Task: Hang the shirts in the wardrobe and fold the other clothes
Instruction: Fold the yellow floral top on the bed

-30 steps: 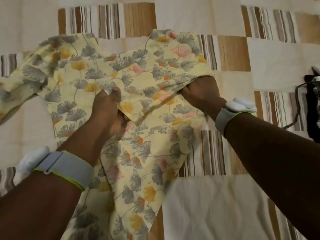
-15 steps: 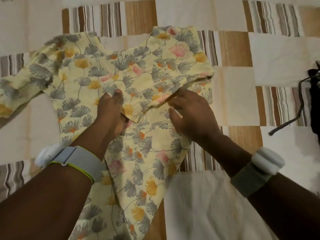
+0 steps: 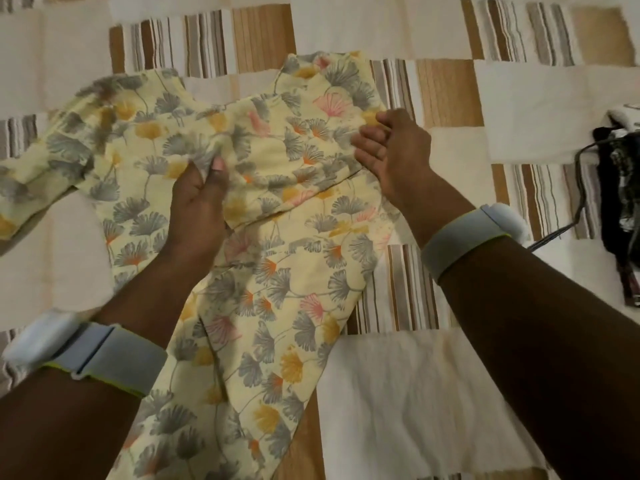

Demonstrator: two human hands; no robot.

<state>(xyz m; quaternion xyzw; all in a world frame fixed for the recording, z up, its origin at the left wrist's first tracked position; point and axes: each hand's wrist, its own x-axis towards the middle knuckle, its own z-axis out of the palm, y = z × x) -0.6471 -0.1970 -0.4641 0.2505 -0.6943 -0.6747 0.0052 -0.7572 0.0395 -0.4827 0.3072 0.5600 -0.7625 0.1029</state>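
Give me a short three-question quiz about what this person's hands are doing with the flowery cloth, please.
1. True or false: the left hand pinches a bunch of the pale yellow floral-print garment.
2. Which best tells the right hand? A: curled in a tight fist away from the cloth. B: fingers loosely bent at the garment's right edge. C: gripping the black cable.
3. Fill in: the garment lies spread on a patchwork cover of cream and ______-striped squares.

Key: 1 true. 2 B. 3 brown.
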